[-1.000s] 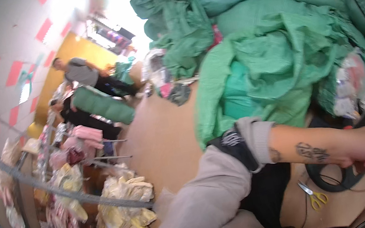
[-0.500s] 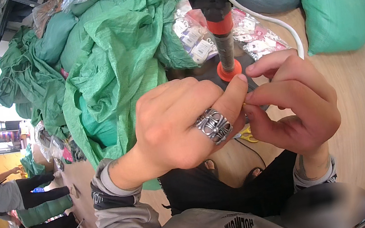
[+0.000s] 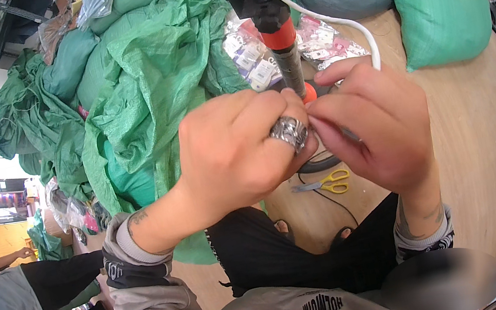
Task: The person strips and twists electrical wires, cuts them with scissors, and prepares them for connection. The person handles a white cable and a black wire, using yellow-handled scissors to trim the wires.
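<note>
My left hand (image 3: 237,147), with a wide silver ring (image 3: 289,132) on one finger, is closed in the middle of the view. Its fingertips meet those of my right hand (image 3: 372,123), which is pinched closed from the other side. Whatever they hold is hidden or too small to make out. Just behind the fingertips rises a fan's stand pole (image 3: 290,68) with orange collars. On the floor under my hands lie scissors (image 3: 337,187) with yellow handles, beside a thin dark cord.
A crumpled green woven sack (image 3: 146,66) and other stuffed sacks lie at the left and back. Clear-bagged goods (image 3: 255,61) sit behind the pole. A white cable (image 3: 340,20) hangs from the fan. At the far left a person (image 3: 64,280) stands near piled goods.
Both hands have shifted slightly left in view, fingertips still together. The scissors now show more fully below them. The person at the left appears nearer, with the arm still held out.
</note>
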A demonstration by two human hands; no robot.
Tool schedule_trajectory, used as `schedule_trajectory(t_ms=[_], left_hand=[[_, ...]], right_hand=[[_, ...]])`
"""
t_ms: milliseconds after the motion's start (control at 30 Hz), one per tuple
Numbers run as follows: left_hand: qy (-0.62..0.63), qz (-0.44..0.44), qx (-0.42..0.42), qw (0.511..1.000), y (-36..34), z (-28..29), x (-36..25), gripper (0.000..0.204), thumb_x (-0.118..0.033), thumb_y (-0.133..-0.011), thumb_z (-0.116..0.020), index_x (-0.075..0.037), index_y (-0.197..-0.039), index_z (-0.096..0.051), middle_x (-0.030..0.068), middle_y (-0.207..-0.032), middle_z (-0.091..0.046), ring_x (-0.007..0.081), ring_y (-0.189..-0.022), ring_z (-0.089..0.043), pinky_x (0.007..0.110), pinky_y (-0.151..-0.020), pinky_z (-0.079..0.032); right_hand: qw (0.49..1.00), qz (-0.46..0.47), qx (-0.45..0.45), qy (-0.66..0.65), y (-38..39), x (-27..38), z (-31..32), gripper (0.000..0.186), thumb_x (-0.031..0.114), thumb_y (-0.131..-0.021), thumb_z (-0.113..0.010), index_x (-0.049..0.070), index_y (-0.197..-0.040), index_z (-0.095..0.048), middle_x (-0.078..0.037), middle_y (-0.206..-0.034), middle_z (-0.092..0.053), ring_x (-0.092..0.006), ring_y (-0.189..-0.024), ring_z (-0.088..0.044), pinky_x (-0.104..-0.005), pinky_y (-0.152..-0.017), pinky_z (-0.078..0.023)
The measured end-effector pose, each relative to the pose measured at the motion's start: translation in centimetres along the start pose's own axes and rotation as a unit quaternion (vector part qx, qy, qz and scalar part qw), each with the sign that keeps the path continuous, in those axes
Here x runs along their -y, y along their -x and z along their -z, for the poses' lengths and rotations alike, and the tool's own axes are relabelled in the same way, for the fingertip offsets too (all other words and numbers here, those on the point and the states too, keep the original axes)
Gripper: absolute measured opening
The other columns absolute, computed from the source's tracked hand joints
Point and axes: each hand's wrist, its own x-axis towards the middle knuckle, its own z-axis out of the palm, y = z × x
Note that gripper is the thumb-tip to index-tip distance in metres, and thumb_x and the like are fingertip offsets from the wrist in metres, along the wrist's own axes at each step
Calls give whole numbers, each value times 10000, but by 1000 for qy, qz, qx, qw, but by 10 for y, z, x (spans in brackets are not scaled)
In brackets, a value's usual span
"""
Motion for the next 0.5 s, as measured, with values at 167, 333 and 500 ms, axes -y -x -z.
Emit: schedule_trajectory(t_ms=[167, 333, 500], left_hand=[[328, 234, 203, 893, -11, 21, 11, 71, -16, -709, -611, 14, -765, -644, 91, -563, -541, 142, -443, -480, 308, -421, -358], [731, 436, 288, 440, -7, 16, 29, 174, -23, -711, -548, 80, -766, -676, 113, -600, -616, 94, -431, -489, 215, -427, -353], [432, 315, 98, 839, 10, 7, -6, 124, -58, -798, -633, -16, -888, -708, 2, -545, -521, 65, -491, -458, 243, -452, -357]], right_hand=[[988, 142, -49, 27, 8, -16, -8, 198, 65, -573, -688, 37, -768, -662, -41, -737, -515, -260, -747, -634, -318, -525, -487], [981, 146, -108, -69, 13, -8, -14, 227, 82, -539, -687, 45, -763, -686, -23, -728, -512, -258, -732, -628, -305, -521, -490], [975, -93, -95, -179, 8, 9, -1, 240, 61, -797, -626, -29, -1012, -566, -71, -779, -555, -205, -755, -595, -290, -608, -477]])
